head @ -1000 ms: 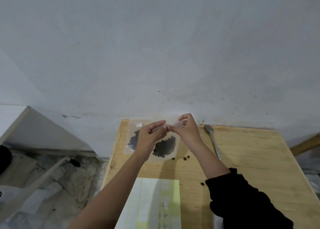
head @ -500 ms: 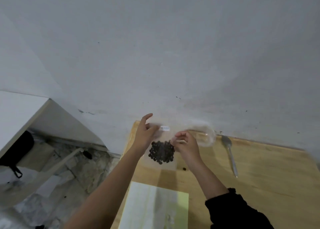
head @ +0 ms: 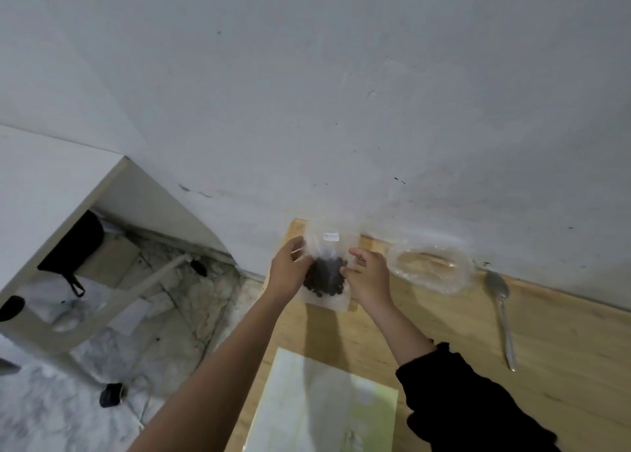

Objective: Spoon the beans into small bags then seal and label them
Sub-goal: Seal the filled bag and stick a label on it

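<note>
A small clear bag (head: 327,246) with dark beans (head: 324,277) in its lower half and a white label (head: 331,236) near its top lies at the far left corner of the wooden table (head: 444,325). My left hand (head: 286,270) holds the bag's left edge and my right hand (head: 370,275) holds its right edge, both about level with the beans. A metal spoon (head: 502,311) lies on the table to the right.
A clear plastic container (head: 430,267) rests against the wall just right of my right hand. A pale yellow-green sheet (head: 324,404) lies on the table near me. The table's left edge drops to a stone floor with a white chair frame (head: 112,301).
The view swung left and down. Both hands slid from the top of the bag down to its sides by the beans, and the bag now lies at the table's far left corner.
</note>
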`<state>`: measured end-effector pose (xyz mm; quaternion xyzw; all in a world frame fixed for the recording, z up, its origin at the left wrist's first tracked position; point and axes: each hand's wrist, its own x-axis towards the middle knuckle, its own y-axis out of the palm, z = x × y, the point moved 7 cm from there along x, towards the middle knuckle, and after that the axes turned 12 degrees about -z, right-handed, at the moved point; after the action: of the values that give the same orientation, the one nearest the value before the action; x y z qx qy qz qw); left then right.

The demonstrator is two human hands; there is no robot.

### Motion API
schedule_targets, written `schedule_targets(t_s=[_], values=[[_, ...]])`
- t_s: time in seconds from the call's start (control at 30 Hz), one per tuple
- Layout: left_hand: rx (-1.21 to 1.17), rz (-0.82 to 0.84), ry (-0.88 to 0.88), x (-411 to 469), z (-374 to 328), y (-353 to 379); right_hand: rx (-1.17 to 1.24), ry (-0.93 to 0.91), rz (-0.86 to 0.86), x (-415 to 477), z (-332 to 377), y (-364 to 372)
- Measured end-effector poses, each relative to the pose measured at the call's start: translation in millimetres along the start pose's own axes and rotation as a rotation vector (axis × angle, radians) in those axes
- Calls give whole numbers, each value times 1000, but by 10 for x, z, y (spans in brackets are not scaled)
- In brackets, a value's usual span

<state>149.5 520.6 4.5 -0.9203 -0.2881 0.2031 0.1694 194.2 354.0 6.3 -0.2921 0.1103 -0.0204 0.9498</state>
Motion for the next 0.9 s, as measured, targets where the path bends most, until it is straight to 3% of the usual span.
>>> schedule_targets(t_s=[0.23, 0.37, 0.57, 0.7, 0.9], values=[[276, 107, 33, 59, -31, 201, -143, -40, 105, -37, -10, 101], [305, 53, 122, -53, -130, 222, -134, -62, 97, -137, 27, -87], [98, 55, 324, -702, -541, 469, 45, -45, -195, -413, 18, -939], [35, 238, 421, -1372, -557, 878, 103, 27, -428, -818, -338, -1637], [113, 541, 428, -2337, -154, 1396, 24, 321, -667, -1751, -1360, -2408]])
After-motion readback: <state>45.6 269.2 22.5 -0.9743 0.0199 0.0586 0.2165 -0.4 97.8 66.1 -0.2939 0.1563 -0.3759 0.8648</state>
